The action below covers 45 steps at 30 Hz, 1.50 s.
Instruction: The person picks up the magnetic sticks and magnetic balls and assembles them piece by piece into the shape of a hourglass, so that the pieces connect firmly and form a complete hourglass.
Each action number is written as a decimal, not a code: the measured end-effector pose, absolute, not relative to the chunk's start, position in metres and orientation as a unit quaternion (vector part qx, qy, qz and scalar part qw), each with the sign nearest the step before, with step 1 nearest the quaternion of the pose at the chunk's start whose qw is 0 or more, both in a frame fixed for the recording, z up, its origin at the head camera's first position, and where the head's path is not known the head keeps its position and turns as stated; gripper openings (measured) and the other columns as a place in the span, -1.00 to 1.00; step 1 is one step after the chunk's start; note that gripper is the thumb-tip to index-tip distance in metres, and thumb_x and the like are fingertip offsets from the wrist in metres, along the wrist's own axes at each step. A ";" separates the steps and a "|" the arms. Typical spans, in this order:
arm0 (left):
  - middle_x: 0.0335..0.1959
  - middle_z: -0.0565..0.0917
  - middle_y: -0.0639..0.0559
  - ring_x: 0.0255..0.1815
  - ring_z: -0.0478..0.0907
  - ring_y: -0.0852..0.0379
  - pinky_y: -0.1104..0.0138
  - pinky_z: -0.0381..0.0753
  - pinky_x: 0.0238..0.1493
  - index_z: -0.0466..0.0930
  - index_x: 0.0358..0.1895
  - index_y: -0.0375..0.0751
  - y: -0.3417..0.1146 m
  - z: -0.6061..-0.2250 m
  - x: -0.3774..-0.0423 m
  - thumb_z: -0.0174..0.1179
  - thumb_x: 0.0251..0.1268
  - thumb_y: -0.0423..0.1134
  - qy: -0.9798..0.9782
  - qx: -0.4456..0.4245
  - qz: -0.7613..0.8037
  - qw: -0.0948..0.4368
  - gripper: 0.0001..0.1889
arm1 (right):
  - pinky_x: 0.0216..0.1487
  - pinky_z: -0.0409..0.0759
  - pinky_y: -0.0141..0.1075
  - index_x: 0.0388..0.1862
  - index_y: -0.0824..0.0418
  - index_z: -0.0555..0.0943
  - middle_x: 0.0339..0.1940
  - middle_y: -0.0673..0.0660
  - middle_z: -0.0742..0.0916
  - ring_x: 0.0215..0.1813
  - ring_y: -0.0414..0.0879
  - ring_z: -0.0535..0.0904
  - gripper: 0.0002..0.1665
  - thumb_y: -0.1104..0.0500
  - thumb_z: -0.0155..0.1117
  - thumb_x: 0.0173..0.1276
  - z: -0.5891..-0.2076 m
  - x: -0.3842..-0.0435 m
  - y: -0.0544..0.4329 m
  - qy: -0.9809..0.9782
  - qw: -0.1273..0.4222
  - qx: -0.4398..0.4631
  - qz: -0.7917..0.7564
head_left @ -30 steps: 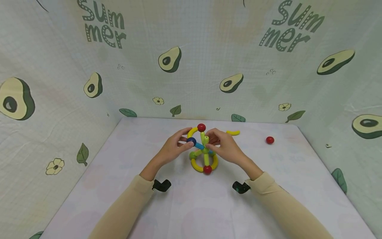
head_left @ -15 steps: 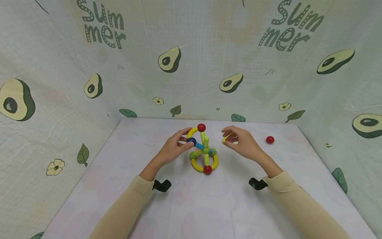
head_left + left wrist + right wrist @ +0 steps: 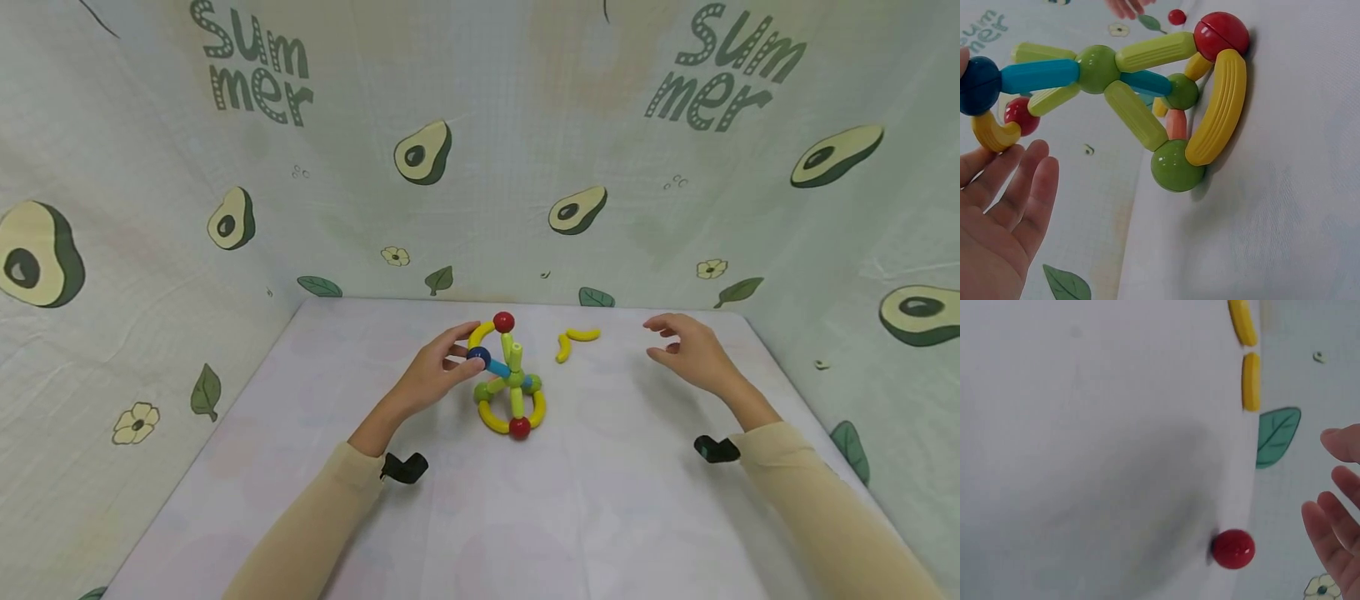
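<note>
A toy structure of magnetic balls and rods [image 3: 517,404] stands on the table. My left hand [image 3: 433,377] holds it by the dark blue ball [image 3: 478,358], thumb on one side and fingers behind. From this ball a blue rod [image 3: 1040,76] runs to the green centre ball [image 3: 1099,69]. Light green rods branch off there, and curved yellow rods [image 3: 1219,109] join the lower balls. My right hand [image 3: 693,354] hovers at the right with fingers apart, holding nothing. A loose red ball [image 3: 1233,549] lies near it, hidden behind that hand in the head view.
Two loose curved yellow rods, one upright in view [image 3: 563,348] and one crosswise [image 3: 583,335], lie close together behind the structure to its right. A printed cloth wall [image 3: 495,250] rises along the table's back edge, with others at both sides.
My right hand has moved from the structure to the right. Half a second ago it had a curved yellow rod, which now lies beside the other one. The left hand keeps its hold.
</note>
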<state>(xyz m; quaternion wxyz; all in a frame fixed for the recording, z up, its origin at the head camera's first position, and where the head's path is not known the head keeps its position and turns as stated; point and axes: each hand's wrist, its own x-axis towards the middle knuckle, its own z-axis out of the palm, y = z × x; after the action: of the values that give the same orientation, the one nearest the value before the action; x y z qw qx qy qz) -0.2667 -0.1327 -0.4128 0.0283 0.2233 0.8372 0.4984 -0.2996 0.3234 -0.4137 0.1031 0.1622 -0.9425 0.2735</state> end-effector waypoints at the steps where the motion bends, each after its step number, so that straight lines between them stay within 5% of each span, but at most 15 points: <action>1: 0.54 0.43 -0.06 0.30 0.53 -0.03 0.00 0.60 0.35 0.24 0.68 0.02 -0.133 -0.413 -0.267 0.30 0.52 0.13 0.837 0.224 0.498 0.027 -0.22 | 0.14 0.67 0.28 0.29 0.34 0.58 0.21 0.40 0.67 0.21 0.36 0.59 -0.48 0.36 0.47 0.39 -0.415 -0.301 0.330 -0.944 0.101 0.159 0.271; 20: 0.56 0.41 -0.03 0.32 0.53 -0.03 0.01 0.62 0.33 0.25 0.66 0.15 -0.131 -0.415 -0.270 0.31 0.50 0.15 0.838 0.220 0.499 0.027 -0.24 | 0.25 0.46 0.39 0.34 0.42 0.56 0.28 0.52 0.59 0.25 0.45 0.50 -0.45 0.35 0.43 0.40 -0.444 -0.319 0.378 -0.963 0.041 0.131 0.234; 45: 0.57 0.40 -0.03 0.33 0.52 -0.04 -0.01 0.62 0.34 0.24 0.68 0.09 -0.134 -0.416 -0.269 0.30 0.50 0.17 0.840 0.215 0.496 0.029 -0.21 | 0.18 0.66 0.27 0.29 0.38 0.61 0.19 0.44 0.70 0.13 0.35 0.66 -0.55 0.29 0.40 0.48 -0.448 -0.315 0.352 -0.958 0.029 0.125 0.256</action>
<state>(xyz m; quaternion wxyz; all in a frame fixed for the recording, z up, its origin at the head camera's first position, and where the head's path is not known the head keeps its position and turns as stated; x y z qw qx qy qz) -0.2687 -0.1335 -0.4160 0.0294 0.2152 0.8405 0.4964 -0.3148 0.3518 -0.4480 0.0295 0.1254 -0.9581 0.2559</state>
